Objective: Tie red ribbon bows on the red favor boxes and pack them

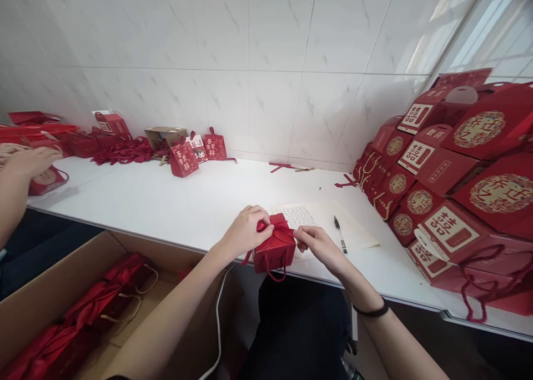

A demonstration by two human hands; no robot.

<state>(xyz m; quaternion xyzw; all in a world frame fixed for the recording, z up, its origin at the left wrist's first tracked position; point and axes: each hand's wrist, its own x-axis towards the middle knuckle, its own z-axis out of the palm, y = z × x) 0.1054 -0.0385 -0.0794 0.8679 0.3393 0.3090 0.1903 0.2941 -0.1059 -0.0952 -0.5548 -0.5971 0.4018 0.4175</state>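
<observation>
A small red gift box point(272, 255) with a rope handle stands at the front edge of the white table. On its top is a red ribbon bow point(280, 223). My left hand point(249, 227) is closed, thumb and fingers pinching the bow's left loop. From the right, my right hand point(316, 244) pinches the other side of the ribbon between thumb and forefinger. Behind the box lies a written sheet of paper point(296, 214), partly hidden by it. A black pen point(340, 234) rests to the right of my right hand.
Red gift boxes point(447, 224) are stacked high at the right. Small red boxes point(184, 159) and a ribbon pile point(122, 151) stand along the wall. Below the table at left, a cardboard carton point(166, 263) holds several ribboned boxes. Another person's hands point(31, 160) work at far left.
</observation>
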